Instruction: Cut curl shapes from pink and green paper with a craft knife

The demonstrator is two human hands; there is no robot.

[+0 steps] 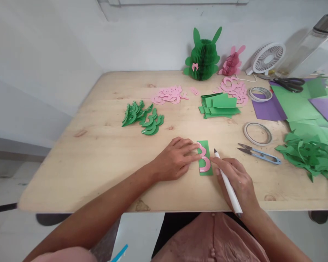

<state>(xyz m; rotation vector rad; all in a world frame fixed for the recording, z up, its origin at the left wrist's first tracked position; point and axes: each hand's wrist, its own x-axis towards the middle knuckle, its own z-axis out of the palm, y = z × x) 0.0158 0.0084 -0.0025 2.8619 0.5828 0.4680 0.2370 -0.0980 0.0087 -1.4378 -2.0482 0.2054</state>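
A pink curved paper cutout [205,164] lies flat on a small green paper rectangle [209,144] near the table's front. My left hand [175,158] reaches in from the left with fingers stretched out, their tips pressing on the cutout. To the right of the paper, my right hand [236,179] grips a white pen [227,182]. The pen's dark tip points away from me, just beside the green rectangle and apart from it. Behind sits a stack of green paper pieces [221,106].
Thread snips [259,153], tape rolls [257,134] and green scraps [308,156] lie on the right. Green cutouts [150,122] and pink cutouts [169,95] are heaped left. Green [204,60] and pink [232,62] paper figures, a fan [268,58] and black scissors [289,84] stand or lie behind.
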